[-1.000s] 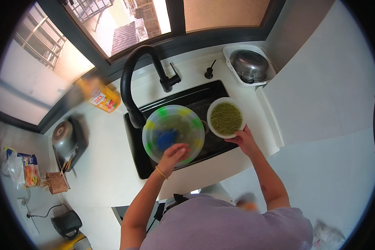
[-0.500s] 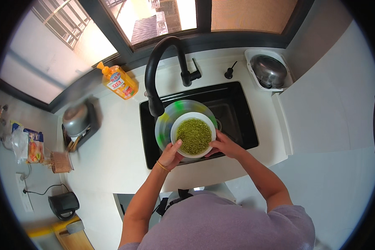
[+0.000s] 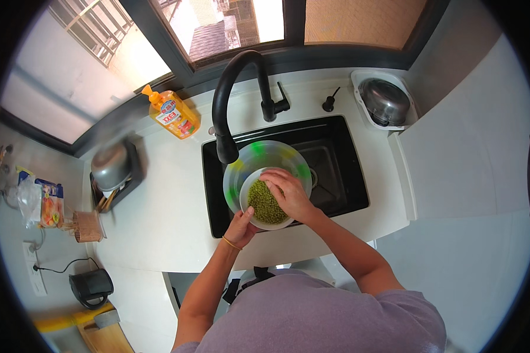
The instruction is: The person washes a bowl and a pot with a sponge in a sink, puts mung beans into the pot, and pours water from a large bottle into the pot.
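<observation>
A white bowl [image 3: 244,195] of green mung beans [image 3: 264,203] is held over the black sink [image 3: 348,170]. My left hand [image 3: 240,228] grips its near left rim, thumb on top and fingers underneath. Across the far right part of the bowl lies my right hand [image 3: 290,197], its fingers stretched over the beans and the far rim; whether the fingertips press on the beans I cannot make out. Beneath the bowl, a larger translucent basin [image 3: 237,167] with green and yellow spots sits in the sink, partly hidden by bowl and hands.
A black faucet [image 3: 222,106] arches over the basin's left side. On the counter stand an orange pump bottle [image 3: 174,116], a dark rack with a metal pot [image 3: 111,167] and, at the far right, a white tray [image 3: 405,122] holding a metal pot. A black kettle [image 3: 91,288] is at lower left.
My right hand has let go of the bowl's right side and moved up across its far rim, over the beans. My left hand keeps its hold. The bowl seems slightly tilted now.
</observation>
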A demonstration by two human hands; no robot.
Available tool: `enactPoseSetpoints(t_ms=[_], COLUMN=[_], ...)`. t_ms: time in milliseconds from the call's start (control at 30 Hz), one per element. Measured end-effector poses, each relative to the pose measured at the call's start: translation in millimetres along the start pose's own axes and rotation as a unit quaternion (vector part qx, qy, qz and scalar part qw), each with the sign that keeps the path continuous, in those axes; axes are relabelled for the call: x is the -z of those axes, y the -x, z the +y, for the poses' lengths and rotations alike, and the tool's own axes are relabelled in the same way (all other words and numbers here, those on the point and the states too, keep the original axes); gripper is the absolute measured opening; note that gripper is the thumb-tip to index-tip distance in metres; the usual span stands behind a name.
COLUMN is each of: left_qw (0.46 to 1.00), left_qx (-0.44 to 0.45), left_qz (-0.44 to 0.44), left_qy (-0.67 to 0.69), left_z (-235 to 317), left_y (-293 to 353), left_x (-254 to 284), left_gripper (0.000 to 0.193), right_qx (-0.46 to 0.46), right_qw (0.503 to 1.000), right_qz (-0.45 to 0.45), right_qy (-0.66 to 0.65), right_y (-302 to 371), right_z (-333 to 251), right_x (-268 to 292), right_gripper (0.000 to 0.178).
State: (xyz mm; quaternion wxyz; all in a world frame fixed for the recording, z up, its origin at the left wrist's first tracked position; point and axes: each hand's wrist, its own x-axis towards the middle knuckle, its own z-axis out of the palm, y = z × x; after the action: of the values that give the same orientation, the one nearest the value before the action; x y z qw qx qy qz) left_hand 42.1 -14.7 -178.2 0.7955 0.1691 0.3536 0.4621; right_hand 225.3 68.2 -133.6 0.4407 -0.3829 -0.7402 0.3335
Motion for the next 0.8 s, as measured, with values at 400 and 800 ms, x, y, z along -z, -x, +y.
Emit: enactPoseSetpoints(t_ms=[400,800], left_qw=[1.0,0.998], left_qx=[0.019,0.03], left_qz=[0.009,0.051], left_qy=[-0.002,-0.023], left_z=[-8,-3], left_y=[5,7], left_x=[7,9], left_gripper=[0.055,0.05], right_qx=[-0.039,-0.065], right_qw=[0.998,0.996], right_qz=[0.024,0.046], right_qy=[0.045,0.033], right_y=[24,28], right_z=[20,32], right_x=[-22,-45], right_gripper=[0.024,0.025])
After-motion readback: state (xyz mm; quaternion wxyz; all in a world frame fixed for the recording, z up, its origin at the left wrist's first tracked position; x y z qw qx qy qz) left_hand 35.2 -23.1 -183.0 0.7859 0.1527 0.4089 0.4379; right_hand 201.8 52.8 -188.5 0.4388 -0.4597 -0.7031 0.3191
